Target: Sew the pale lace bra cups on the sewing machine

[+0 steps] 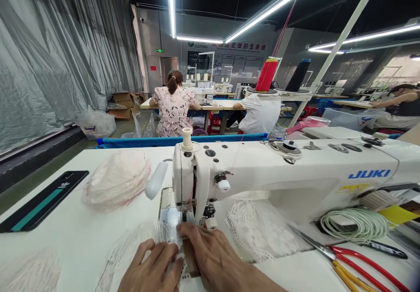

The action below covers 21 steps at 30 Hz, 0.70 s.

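My left hand lies flat with fingers stretched on a piece of white lace on the table, just in front of the needle. My right hand presses the same lace down beside the presser foot of a white JUKI sewing machine, its fingers extended toward the foot. More white lace lies under the machine arm to the right.
A pile of white lace pieces sits at the left on the white table, with a dark strip at its left edge. Red-handled scissors and coiled cord lie at the right. Other people sit sewing behind.
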{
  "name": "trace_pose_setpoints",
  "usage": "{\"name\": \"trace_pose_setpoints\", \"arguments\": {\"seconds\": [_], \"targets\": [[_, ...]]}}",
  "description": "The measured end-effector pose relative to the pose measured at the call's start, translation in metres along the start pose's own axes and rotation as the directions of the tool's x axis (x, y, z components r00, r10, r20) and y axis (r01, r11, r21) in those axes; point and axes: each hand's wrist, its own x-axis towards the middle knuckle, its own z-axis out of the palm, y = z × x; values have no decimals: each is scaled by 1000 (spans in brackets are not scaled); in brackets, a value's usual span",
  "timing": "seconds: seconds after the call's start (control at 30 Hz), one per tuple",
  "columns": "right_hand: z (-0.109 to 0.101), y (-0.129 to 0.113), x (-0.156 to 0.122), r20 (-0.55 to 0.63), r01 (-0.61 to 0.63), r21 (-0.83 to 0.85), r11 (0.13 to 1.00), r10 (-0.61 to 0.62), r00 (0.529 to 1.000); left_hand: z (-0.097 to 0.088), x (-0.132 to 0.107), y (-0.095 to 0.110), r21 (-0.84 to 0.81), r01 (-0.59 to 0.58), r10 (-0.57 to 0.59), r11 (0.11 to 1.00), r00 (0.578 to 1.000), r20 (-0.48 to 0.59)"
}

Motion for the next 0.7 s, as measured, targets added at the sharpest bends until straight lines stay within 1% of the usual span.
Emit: {"name": "trace_pose_setpoints", "arguments": {"seconds": [0.07,0.17,0.23,0.27,0.33,0.4,0.5,0.6,0.63,0.7], "targets": [[2,-2,3,9,-18,-51,999,19,1000,0,0,1,2,9,-9,1000,1000,-17],[5,-4,4,-48,-42,-124,991,36,998,-1,0,3,1,28,-28,1000,999,-31],[7,-4,4,-75,-42,-144,989,32,997,0,-1,4,-2,18,-18,1000,998,-53],[8,-4,3,-83,-34,-149,988,21,996,0,-1,4,-5,1,-2,1000,999,-47],[7,-4,3,-97,-18,-138,990,5,995,-1,0,3,-28,-7,6,1000,1000,-23],[4,-1,2,-99,3,-90,996,-12,995,-3,3,1,-67,25,-24,997,999,25],[-4,6,-4,-97,21,-37,999,-25,995,-11,11,-3,-115,65,-63,991,998,23],[-14,11,-13,-88,88,-25,996,-90,992,-19,19,-8,-118,70,-62,991,996,67],[-17,12,-15,-76,119,-28,993,-121,990,-20,21,-9,-110,74,-63,991,993,100],[-19,14,-18,-45,168,-45,985,-170,984,-20,23,-10,-93,93,-81,991,989,127]]}}
